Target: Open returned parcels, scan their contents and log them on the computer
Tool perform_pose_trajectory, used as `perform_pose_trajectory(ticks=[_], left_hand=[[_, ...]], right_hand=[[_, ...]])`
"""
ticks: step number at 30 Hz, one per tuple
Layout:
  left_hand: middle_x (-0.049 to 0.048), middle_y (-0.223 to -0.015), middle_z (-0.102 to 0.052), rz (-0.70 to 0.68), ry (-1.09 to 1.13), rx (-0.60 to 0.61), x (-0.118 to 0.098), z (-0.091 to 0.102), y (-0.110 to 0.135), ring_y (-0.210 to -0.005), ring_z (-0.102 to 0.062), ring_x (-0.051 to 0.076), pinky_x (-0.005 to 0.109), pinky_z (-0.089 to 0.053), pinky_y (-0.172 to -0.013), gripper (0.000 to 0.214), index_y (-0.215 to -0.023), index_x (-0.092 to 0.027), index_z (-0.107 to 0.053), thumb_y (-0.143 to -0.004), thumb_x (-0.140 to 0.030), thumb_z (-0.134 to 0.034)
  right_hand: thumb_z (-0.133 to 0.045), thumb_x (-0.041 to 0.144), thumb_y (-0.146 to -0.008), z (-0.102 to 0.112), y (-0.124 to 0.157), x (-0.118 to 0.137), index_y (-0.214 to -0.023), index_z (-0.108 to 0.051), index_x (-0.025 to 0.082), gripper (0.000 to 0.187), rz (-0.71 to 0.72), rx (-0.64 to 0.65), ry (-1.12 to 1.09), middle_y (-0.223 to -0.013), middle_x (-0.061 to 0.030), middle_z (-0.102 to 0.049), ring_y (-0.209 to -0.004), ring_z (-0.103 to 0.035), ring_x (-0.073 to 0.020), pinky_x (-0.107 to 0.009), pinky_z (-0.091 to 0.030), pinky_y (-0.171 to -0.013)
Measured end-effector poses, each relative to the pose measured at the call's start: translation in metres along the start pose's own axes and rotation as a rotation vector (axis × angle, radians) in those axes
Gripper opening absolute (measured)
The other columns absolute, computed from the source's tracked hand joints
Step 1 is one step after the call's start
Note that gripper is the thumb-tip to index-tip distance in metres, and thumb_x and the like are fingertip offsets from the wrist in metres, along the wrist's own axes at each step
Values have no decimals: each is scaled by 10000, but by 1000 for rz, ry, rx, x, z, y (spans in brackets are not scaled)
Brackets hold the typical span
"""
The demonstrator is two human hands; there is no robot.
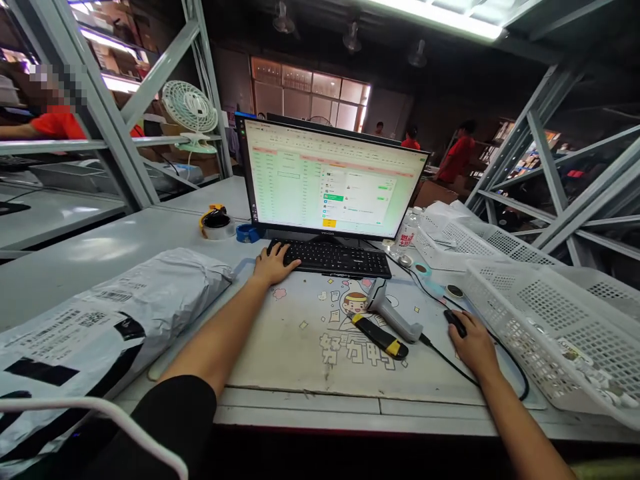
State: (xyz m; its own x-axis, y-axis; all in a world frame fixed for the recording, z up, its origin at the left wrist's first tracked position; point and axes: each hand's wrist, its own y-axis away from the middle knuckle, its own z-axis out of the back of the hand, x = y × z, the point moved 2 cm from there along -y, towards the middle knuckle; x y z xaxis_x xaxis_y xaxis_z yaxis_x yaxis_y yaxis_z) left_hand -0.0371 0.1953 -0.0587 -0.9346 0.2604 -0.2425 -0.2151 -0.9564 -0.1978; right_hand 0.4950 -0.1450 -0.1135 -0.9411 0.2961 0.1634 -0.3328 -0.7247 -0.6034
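Observation:
My left hand [271, 267] rests at the left end of a black keyboard [335, 259], fingers spread over its keys and holding nothing. On the right, my right hand [473, 341] is curled over a black computer mouse [455, 323]. Behind the keyboard a monitor [285, 193] shows a spreadsheet with a chat window on top. Between my hands, a grey barcode scanner [394, 313] lies on a printed desk mat [285, 347]. A black and yellow utility knife [380, 335] lies alongside it.
A large white wrapped parcel [165, 293] lies left of my left arm. White perforated baskets [530, 313] line the right side. Tape rolls [218, 225] sit left of the monitor, a plastic bottle [409, 227] right of it. A clip fan [190, 110] and people in red stand beyond.

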Motion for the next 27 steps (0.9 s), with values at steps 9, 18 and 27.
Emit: perform_pose_trajectory(ticks=[9, 18, 27], left_hand=[[91, -1770, -302, -23, -6, -76, 4, -13, 2, -1605, -245, 444, 595, -250, -1296, 852, -1665, -249, -415, -992, -767, -342], [87, -1767, -307, 78, 46, -107, -10, -8, 4, -1596, -257, 465, 608, -295, -1274, 859, -1663, -247, -404, -950, -721, -471], [109, -1746, -347, 65, 62, -159, -13, -13, 5, -1585, -282, 456, 612, -289, -1270, 796, -1644, -237, -428, -976, -669, -447]], right_hand=[[-498, 476, -970, 3, 1, 3, -1358, -711, 242, 501, -32, 46, 25, -1424, -108, -668, -1231, -668, -324, -463, -580, -1002], [-494, 483, -972, 3, 1, 3, -1342, -720, 228, 503, -24, 37, 7, -1395, -120, -680, -1201, -684, -328, -481, -586, -1004], [-493, 485, -974, 1, 1, 2, -1341, -716, 221, 503, -15, 31, 8, -1390, -129, -680, -1199, -684, -333, -483, -590, -1002]])
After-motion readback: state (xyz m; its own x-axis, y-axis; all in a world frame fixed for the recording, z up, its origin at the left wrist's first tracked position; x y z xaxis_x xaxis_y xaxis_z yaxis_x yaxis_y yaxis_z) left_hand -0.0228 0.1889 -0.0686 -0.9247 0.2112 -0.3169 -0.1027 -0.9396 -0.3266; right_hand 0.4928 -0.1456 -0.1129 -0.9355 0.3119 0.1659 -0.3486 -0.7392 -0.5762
